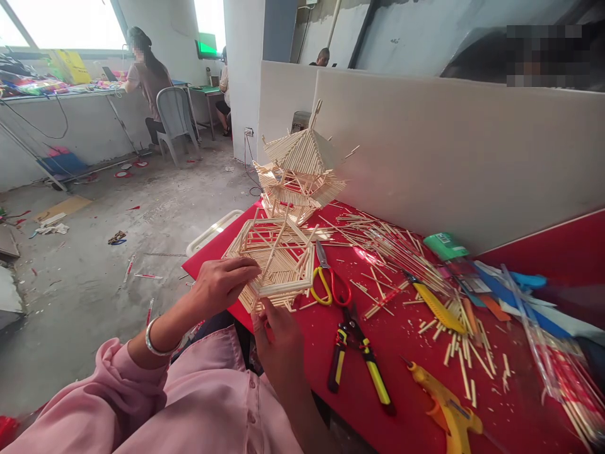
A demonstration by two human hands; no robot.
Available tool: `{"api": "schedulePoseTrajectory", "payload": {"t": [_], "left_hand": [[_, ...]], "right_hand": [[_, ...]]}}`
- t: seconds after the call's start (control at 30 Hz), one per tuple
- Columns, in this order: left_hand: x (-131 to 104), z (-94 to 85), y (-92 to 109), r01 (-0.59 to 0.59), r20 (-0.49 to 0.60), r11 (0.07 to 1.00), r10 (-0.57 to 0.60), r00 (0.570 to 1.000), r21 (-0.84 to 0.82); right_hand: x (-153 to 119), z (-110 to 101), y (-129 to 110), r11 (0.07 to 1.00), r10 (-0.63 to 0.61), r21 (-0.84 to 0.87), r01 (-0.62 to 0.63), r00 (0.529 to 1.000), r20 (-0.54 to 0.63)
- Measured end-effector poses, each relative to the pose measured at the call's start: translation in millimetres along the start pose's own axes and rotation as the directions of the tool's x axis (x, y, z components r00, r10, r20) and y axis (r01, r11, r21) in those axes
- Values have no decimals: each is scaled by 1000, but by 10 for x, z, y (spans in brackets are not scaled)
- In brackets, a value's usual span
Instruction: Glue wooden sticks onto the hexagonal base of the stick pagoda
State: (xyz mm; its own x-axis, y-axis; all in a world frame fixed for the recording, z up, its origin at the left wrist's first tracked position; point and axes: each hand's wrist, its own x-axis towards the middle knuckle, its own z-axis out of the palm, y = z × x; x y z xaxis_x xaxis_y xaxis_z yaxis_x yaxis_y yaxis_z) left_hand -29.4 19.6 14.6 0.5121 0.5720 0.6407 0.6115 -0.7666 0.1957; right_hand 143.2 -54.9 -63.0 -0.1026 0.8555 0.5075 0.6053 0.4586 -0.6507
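Observation:
A hexagonal frame of pale wooden sticks (286,287) lies at the near left edge of the red table (326,353). My left hand (222,287) is at its left corner, fingers bent together over the sticks. Below the near corner, my right hand (278,334) has its thumb and forefinger closed around the frame's edge. Behind the frame stands a tiered stick pagoda (302,154) with a pointed roof. Scissors (331,277) with one yellow and one red handle lie just right of the frame, and black and yellow pliers (362,359) lie nearer.
Loose sticks (401,246) are scattered over the table's right half. A yellow knife (439,307), a yellow glue gun (444,403) and a green roll (445,246) lie there too. A pale partition (425,145) borders the far side. Other people sit farther back.

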Motion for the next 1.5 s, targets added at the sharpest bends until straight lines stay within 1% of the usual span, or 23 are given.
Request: {"api": "schedulePoseTrajectory", "payload": {"t": [0.13, 0.3, 0.37, 0.4, 0.43, 0.47, 0.5, 0.53, 0.57, 0.6, 0.67, 0.73, 0.8, 0.9, 1.0, 1.07, 1.17, 1.27, 1.33, 1.4, 1.43, 1.5], "left_hand": [[-24, 27, -26, 20, -22, 999, -20, 1000, -34], [-37, 39, -83, 24, -18, 993, -26, 1000, -113], [-60, 43, -77, 32, -63, 989, -42, 997, -145], [-86, 47, -62, 47, -116, 987, -66, 991, -156], [-124, 56, -39, 76, -192, 984, -106, 976, -159], [-176, 70, -10, 118, -281, 980, -159, 946, -158], [-243, 90, 23, 173, -369, 973, -218, 903, -152], [-323, 118, 57, 234, -447, 962, -274, 852, -143], [-414, 154, 90, 277, -476, 950, -312, 822, -144], [-512, 201, 120, 300, -465, 942, -335, 819, -151], [-709, 322, 163, 322, -344, 933, -358, 868, -158], [-871, 476, 181, 343, -233, 929, -367, 900, -139], [-974, 643, 171, 373, -151, 923, -384, 911, -97], [-1012, 848, 96, 421, -153, 904, -427, 891, -68], [-972, 929, -43, 438, -182, 894, -449, 875, -99], [-942, 910, -151, 452, -191, 883, -468, 863, -125], [-919, 827, -287, 474, -161, 867, -495, 854, -152], [-926, 758, -361, 475, -166, 866, -497, 852, -155], [-944, 733, -376, 472, -195, 868, -495, 846, -155], [-967, 709, -368, 472, -258, 870, -494, 831, -144], [-978, 691, -358, 477, -300, 869, -494, 816, -135], [-995, 634, -325, 477, -380, 871, -483, 788, -118]], "right_hand": [[7, 12, -14, 1000, -9, -10, 9, 1000, -10], [43, 45, -73, 1000, -16, -12, 16, 1000, -24], [47, 45, -103, 1000, -31, 2, 31, 999, -30], [42, 34, -116, 999, -43, 15, 43, 998, -39], [32, 14, -124, 998, -54, 28, 56, 997, -59], [18, -16, -125, 997, -60, 42, 64, 994, -88], [0, -54, -117, 997, -54, 56, 61, 991, -125], [-17, -98, -98, 997, -32, 64, 43, 986, -167], [-33, -143, -67, 998, 8, 65, 5, 978, -208], [-45, -185, -26, 997, 60, 60, -46, 968, -244], [-52, -243, 80, 986, 167, 34, -164, 941, -293], [-41, -253, 190, 967, 241, -3, -254, 920, -309], [-23, -221, 269, 958, 264, -28, -284, 920, -289], [-8, -154, 286, 957, 276, -15, -288, 930, -242], [-18, -100, 211, 951, 305, 23, -307, 931, -200], [-29, -57, 148, 957, 289, 24, -290, 943, -165], [-24, 8, 64, 981, 191, -9, -193, 974, -118], [25, -17, -3, 991, 127, -33, -129, 991, -48], [67, -120, -18, 991, 127, -48, -126, 992, 18], [92, -279, 11, 987, 140, -90, -133, 986, 86], [94, -370, 45, 982, 154, -130, -139, 981, 118], [72, -553, 143, 954, 200, -261, -150, 964, 177]]}}
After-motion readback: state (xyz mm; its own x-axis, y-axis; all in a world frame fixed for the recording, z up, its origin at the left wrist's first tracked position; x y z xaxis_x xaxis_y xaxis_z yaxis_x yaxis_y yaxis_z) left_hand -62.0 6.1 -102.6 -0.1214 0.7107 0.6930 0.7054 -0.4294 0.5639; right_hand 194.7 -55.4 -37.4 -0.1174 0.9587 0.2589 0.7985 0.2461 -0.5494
